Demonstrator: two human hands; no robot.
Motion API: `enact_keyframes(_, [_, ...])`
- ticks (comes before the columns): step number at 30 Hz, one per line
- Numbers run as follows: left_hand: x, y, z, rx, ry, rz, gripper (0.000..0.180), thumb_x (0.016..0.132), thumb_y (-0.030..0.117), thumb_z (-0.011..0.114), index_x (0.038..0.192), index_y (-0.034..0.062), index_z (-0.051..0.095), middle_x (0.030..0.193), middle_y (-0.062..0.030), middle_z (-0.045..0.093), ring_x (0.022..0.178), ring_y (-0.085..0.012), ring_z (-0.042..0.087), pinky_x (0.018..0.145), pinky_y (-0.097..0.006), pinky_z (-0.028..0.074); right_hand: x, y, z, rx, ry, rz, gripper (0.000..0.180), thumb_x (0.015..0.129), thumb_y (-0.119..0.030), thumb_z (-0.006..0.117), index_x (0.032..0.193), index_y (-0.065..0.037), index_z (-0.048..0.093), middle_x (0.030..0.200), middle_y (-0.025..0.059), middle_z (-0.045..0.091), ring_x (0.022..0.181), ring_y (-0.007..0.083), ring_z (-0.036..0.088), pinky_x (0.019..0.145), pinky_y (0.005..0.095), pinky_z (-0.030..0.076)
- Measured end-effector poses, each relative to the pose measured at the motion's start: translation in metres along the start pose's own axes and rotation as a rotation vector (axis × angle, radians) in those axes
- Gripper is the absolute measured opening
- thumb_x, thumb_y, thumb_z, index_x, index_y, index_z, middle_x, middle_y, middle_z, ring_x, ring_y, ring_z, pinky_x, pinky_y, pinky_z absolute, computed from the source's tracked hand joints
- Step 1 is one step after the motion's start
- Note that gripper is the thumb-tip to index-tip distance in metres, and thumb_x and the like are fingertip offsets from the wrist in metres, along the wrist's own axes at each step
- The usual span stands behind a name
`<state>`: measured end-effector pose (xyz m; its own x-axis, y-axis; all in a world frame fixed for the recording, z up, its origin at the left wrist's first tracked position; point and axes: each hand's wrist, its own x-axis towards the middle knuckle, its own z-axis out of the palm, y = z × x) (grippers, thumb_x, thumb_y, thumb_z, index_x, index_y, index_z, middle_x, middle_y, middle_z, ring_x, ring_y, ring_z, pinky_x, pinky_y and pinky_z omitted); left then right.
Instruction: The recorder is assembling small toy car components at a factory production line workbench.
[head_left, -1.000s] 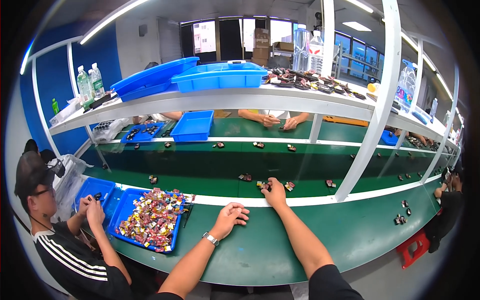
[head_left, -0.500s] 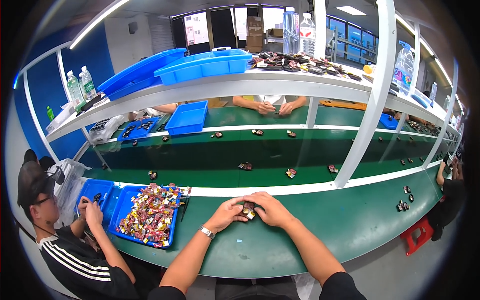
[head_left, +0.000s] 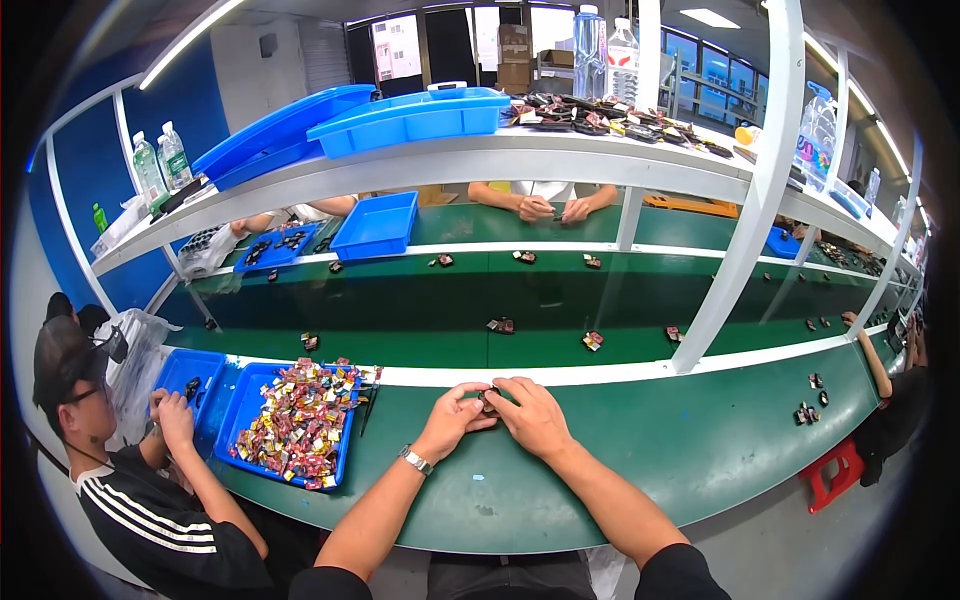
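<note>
Since one second ago, the right hand [head_left: 535, 418] has moved from the belt [head_left: 400, 305] back over the near bench [head_left: 600, 450], and the part [head_left: 489, 401] has come with it. Now the two hands are together; the fingertips of the right and of the left hand [head_left: 448, 425] are closed on the part, which lies between them and is mostly hidden. To the left of the hands, well apart, the big tray [head_left: 244, 402], which is blue, carries a high heap of parts [head_left: 300, 420], red, white and yellow. Farther left, the small tray [head_left: 207, 366] contains some black pieces [head_left: 194, 386]. On the far side, at left, the flat tray [head_left: 248, 262] holds dark pieces also.
</note>
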<state>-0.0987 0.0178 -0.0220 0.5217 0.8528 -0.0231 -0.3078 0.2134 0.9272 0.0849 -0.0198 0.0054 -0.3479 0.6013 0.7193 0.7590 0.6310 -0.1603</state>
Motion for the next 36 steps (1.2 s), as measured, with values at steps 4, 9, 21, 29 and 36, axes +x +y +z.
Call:
enact_keyframes(4, [-0.001,0.001,0.001,-0.021,0.01,0.013,0.029,0.099,0.002,0.049,0.128,-0.0025,0.049,0.117,-0.0152,0.062,0.109,-0.0214,0.063,0.094,-0.035,0.057,0.0,0.001,0.0,0.018,-0.007,-0.041,0.029,0.07,-0.003,0.07,0.099,-0.007,0.067,0.111,0.0078,0.062,0.102,0.0264,0.06,0.082,0.0373,0.052])
enact_keyframes(9, [-0.001,0.001,0.001,-0.049,0.035,-0.021,0.03,0.097,0.0,0.052,0.127,-0.003,0.05,0.118,-0.0155,0.062,0.108,-0.0214,0.063,0.093,-0.035,0.057,0.001,0.0,-0.002,0.042,0.005,-0.02,0.028,0.071,-0.003,0.07,0.099,-0.007,0.068,0.11,0.0084,0.062,0.102,0.0266,0.06,0.082,0.0376,0.052])
enact_keyframes(21, [0.0,0.0,0.001,-0.024,0.022,-0.036,0.032,0.097,0.001,0.054,0.128,-0.004,0.051,0.12,-0.0152,0.062,0.107,-0.0227,0.064,0.093,-0.034,0.058,0.001,0.008,-0.001,0.101,-0.04,-0.008,0.021,0.074,-0.005,0.069,0.093,-0.006,0.062,0.114,0.0085,0.058,0.108,0.0281,0.057,0.086,0.0385,0.049])
enact_keyframes(29, [-0.002,0.002,0.003,-0.001,0.02,-0.045,0.033,0.097,0.001,0.054,0.128,-0.0047,0.051,0.116,-0.0149,0.063,0.105,-0.0226,0.065,0.092,-0.034,0.058,0.0,0.015,-0.01,0.252,-0.153,0.001,0.018,0.075,-0.004,0.071,0.088,-0.009,0.06,0.119,0.0097,0.056,0.114,0.0296,0.054,0.091,0.0407,0.047])
enact_keyframes(36, [0.001,-0.001,0.001,0.037,-0.02,-0.028,0.032,0.098,0.001,0.052,0.129,-0.004,0.05,0.118,-0.015,0.063,0.106,-0.0208,0.064,0.093,-0.033,0.057,0.0,0.016,-0.006,0.277,-0.189,0.048,0.017,0.076,-0.005,0.072,0.087,-0.008,0.06,0.116,0.0094,0.056,0.112,0.029,0.054,0.09,0.0413,0.046])
